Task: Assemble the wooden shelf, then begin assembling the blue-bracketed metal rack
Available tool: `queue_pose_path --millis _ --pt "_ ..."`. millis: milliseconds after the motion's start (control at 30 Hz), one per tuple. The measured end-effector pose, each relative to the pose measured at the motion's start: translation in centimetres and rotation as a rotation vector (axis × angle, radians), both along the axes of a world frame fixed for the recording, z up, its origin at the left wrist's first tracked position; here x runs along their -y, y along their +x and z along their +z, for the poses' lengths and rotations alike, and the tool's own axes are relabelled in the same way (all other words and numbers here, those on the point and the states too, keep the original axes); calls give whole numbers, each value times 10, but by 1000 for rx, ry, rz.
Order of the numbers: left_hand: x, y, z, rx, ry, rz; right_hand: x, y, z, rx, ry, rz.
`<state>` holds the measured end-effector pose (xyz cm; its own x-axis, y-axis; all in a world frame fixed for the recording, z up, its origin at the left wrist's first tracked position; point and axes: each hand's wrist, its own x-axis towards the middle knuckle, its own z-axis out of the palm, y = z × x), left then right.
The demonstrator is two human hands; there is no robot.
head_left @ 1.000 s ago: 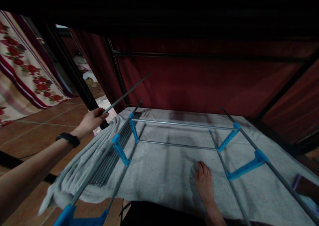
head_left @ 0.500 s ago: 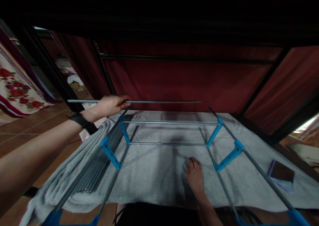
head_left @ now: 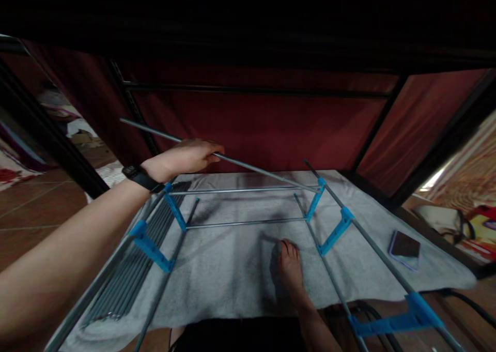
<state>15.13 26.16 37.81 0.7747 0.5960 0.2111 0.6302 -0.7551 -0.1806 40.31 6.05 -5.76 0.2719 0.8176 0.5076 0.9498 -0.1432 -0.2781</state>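
Left hand (head_left: 186,158) grips rod (head_left: 248,168), now tilted, far tip down at 3 o'clock bracket (head_left: 314,202). Grey towel (head_left: 232,269) over tiled floor (head_left: 34,212); right hand unseen.

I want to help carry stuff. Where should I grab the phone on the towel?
Take the phone by its two long edges, coming from above. It lies flat on the grey towel, clear of the rack's rods, so nothing blocks its sides.

Head view, forward and down
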Motion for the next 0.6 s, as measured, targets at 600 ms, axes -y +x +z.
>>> queue_pose_path --millis 600 --pt "110 50 -111 21 43 93 0 0 -2 -106 -64 -6"
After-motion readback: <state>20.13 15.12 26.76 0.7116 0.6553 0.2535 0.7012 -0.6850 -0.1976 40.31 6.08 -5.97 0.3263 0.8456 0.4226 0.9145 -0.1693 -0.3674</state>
